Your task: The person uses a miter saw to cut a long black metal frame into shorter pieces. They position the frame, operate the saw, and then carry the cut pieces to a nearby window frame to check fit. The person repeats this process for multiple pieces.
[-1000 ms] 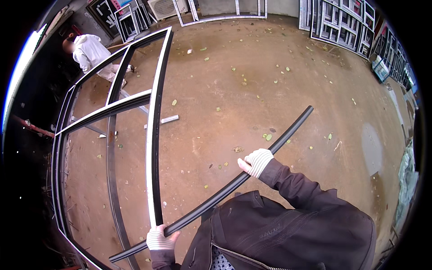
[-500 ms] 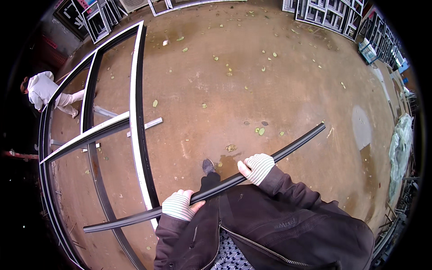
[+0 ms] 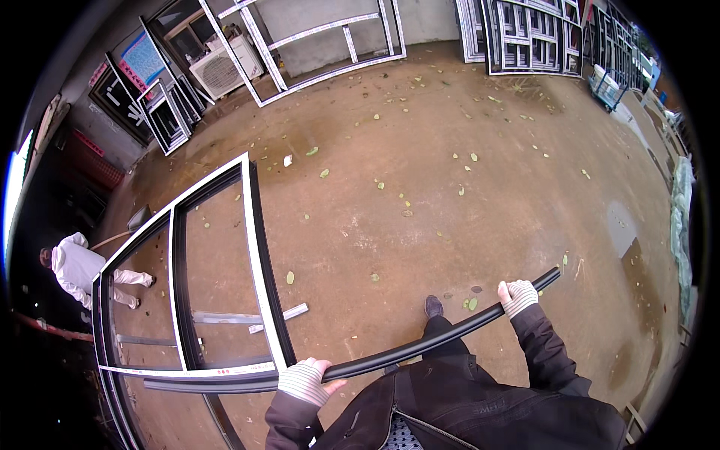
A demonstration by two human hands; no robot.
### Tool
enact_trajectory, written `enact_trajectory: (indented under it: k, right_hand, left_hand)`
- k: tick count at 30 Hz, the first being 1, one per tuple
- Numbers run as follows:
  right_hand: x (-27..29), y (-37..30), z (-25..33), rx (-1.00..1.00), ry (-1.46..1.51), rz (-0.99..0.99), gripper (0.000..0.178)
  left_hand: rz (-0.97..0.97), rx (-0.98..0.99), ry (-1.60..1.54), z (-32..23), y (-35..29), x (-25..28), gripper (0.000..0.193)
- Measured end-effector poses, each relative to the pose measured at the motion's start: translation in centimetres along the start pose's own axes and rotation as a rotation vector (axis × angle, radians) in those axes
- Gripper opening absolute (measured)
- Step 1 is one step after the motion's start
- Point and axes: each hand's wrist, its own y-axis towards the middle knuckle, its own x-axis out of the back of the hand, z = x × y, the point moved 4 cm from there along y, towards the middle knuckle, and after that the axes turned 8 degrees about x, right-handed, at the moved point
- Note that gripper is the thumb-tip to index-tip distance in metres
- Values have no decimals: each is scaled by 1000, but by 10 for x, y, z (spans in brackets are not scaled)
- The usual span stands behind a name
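A long black grooved profile [image 3: 442,345] stretches across in front of my body, its right end higher in the picture than its left. My left hand [image 3: 307,381], in a striped cuff, is closed around its middle part, thumb along the near side. Close to the right end, my right hand [image 3: 517,297] grips the profile from above. The profile's left part lies alongside or over the crossbar of a large black-and-white window frame [image 3: 262,270]; whether they touch I cannot tell. The frame is raised on supports, and its near corner is beside my left hand.
A person in white [image 3: 79,262] walks beyond the frame at the left. Metal bars [image 3: 279,318] lie beneath it. More window frames [image 3: 532,37] lean at the back, near an air-conditioner unit [image 3: 225,69]. Plastic sheeting [image 3: 680,232] edges the right side. Leaves dot the wet brown floor [image 3: 420,225].
My view has tilted up, showing more of the back wall. My right hand is now farther out, near the profile's right end. The hands are wider apart, and both still hold the profile.
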Motion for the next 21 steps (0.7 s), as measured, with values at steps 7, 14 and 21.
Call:
enact_trajectory:
  k: [7,14,21]
  right_hand:
    - [-8,189,-81,-135,86,-36,61]
    - [85,427,-17,80,140,-11,62]
    - [105,573,109,386,133,50,63]
  left_hand:
    - [-11,141,47,9,139,38,56]
    - [40,414,41,7,248,128,64]
    - [84,491,-86,9,372,170,65]
